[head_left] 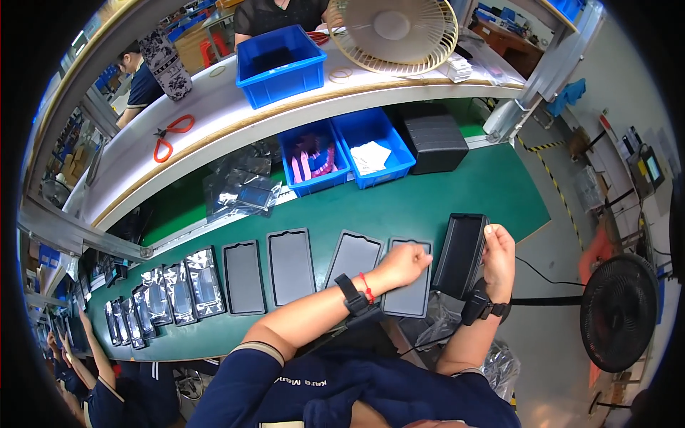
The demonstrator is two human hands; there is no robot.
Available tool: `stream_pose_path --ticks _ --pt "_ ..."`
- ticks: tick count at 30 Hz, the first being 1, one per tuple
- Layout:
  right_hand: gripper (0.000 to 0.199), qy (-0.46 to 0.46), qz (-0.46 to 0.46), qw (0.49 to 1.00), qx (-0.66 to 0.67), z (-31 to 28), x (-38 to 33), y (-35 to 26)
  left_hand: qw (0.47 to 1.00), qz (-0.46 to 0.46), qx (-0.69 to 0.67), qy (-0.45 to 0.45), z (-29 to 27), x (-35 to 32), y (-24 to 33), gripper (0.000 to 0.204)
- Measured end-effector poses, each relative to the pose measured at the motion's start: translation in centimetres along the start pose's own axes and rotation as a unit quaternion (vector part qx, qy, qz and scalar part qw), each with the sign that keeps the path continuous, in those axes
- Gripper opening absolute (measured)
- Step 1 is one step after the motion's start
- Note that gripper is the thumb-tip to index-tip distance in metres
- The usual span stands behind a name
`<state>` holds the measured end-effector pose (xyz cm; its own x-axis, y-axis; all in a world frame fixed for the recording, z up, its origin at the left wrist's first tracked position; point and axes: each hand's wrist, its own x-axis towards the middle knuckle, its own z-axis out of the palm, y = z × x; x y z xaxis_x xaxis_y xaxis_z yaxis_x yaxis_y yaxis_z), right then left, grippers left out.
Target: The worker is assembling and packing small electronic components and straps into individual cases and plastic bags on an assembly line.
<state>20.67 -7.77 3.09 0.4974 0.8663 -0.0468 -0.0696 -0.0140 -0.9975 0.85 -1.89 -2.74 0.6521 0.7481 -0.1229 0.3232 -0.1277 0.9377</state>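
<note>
My right hand (499, 261) grips the right edge of a deep black plastic tray (459, 255), possibly a stack of trays, tilted at the right of the green table. Just left of it, my left hand (404, 265) is closed above a flat grey tray (405, 301); whether its curled fingers hold anything is hidden. More flat grey trays lie in a row to the left: one partly under my left forearm (354, 255), another grey tray (290, 267) and a darker grey tray (244, 278). Past them lie several shiny silver bags (205, 282) with dark contents.
A blue bin with pink items (312, 158), a blue bin with white papers (372, 153) and a black box (432, 139) stand under the shelf. Red-handled snips (171, 135), a blue crate (280, 68) and a fan (392, 28) sit above. Co-workers sit left; a black fan (619, 312) stands right.
</note>
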Motion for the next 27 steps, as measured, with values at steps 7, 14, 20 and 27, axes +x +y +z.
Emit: stream_pose_path --ticks 7,14,20,27 --pt "0.018 -0.063 0.018 0.998 -0.001 1.8 -0.4 -0.4 0.989 -0.002 0.102 0.11 -4.1 -0.7 -1.6 0.026" --pt "0.017 -0.106 -0.039 0.992 -0.06 6.7 -0.7 0.0 0.994 0.07 -0.067 0.056 -2.5 0.5 3.9 0.032" --pt "0.021 0.006 -0.021 1.0 -0.001 3.3 1.5 1.8 0.968 0.067 -0.201 0.136 -1.8 2.4 2.9 0.035" --pt "0.02 -0.061 0.009 0.997 -0.054 1.7 1.9 -0.2 0.987 0.081 0.059 0.123 -1.5 6.2 3.0 0.043"
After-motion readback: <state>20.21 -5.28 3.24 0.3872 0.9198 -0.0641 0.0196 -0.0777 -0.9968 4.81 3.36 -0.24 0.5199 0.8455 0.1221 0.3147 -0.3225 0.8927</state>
